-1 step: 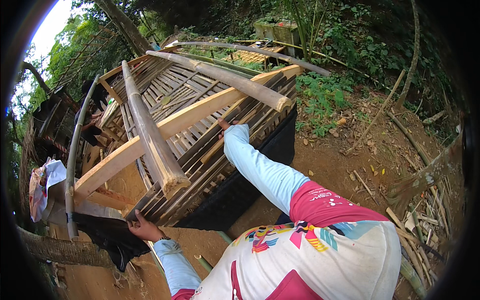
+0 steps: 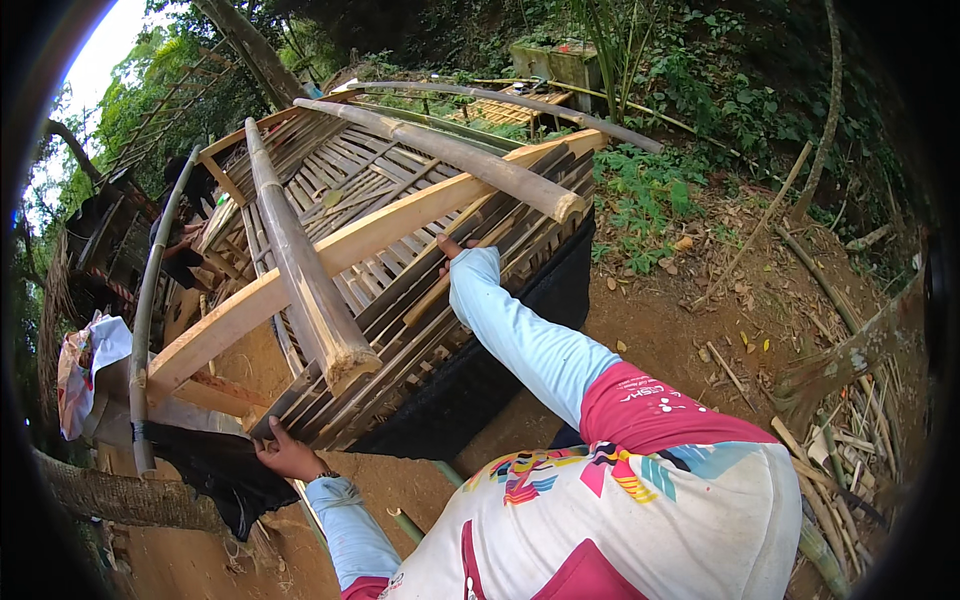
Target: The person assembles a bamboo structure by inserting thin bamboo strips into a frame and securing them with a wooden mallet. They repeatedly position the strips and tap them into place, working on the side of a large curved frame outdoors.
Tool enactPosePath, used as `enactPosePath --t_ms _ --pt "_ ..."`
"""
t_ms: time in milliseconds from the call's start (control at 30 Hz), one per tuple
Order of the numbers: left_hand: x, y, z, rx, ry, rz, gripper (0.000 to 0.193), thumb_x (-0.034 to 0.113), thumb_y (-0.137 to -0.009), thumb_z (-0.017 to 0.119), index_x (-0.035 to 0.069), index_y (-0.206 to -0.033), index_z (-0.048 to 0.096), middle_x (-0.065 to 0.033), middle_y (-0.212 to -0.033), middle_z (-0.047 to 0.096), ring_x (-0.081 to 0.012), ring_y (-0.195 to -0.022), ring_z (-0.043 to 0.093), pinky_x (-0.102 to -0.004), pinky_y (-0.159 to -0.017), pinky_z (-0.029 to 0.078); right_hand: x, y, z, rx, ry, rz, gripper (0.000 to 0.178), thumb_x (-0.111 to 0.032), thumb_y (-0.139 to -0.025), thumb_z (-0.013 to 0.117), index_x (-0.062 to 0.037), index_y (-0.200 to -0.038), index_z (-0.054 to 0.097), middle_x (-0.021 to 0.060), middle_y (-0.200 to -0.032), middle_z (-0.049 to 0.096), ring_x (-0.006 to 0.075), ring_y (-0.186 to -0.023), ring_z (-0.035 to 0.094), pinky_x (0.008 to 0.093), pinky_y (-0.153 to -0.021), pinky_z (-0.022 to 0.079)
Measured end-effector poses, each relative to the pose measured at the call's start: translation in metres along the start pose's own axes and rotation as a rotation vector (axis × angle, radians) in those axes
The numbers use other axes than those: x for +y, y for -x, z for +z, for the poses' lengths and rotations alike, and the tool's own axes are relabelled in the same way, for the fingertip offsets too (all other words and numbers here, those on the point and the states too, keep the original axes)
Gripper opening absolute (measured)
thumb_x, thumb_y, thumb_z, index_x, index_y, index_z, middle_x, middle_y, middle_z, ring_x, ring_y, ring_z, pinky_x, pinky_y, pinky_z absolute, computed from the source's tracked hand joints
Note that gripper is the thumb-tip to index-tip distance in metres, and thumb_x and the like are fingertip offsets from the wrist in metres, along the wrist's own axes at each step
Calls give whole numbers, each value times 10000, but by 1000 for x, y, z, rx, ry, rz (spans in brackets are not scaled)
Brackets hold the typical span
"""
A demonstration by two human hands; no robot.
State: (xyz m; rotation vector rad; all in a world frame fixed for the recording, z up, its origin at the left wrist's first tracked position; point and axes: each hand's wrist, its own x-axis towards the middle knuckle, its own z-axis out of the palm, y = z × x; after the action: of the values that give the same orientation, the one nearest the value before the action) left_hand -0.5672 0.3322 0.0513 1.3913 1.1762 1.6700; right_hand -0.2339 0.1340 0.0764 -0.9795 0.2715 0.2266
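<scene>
While your left hand (image 2: 288, 456) pinches a dark bamboo slat (image 2: 289, 402), thumb uppermost, your right hand (image 2: 454, 251) touches the slatted panel (image 2: 395, 366) farther along; whether its fingers clamp cannot be told. The pinched slat lies at the panel's near-left corner, beside a bamboo pole's (image 2: 300, 270) cut end.

White printed lettering (image 2: 645, 389) stands on the maroon upper part of the right sleeve (image 2: 620, 425), toward 4 o'clock from the middle of the view: a small slanting line of print, larger capitals just below it, and a cluster of white dots beside the capitals on their 4 o'clock side. On the crumpled orange-and-white sheet (image 2: 85, 375), out near 9 o'clock, the coloured print is too blurred to make out
</scene>
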Motion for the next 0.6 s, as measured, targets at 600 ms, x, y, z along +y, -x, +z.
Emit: enactPosePath --t_ms 600 --pt "-7 -5 -3 25 -45 74 606 293 -840 764 -98 -1225 508 -64 -813 597 -127 -695 528 -268 -633 465 -25 -26 -6 52 -70 -16 550 -156 -749 809 -22 -1090 398 101 -749 517 170 -547 501 322 -455 456"
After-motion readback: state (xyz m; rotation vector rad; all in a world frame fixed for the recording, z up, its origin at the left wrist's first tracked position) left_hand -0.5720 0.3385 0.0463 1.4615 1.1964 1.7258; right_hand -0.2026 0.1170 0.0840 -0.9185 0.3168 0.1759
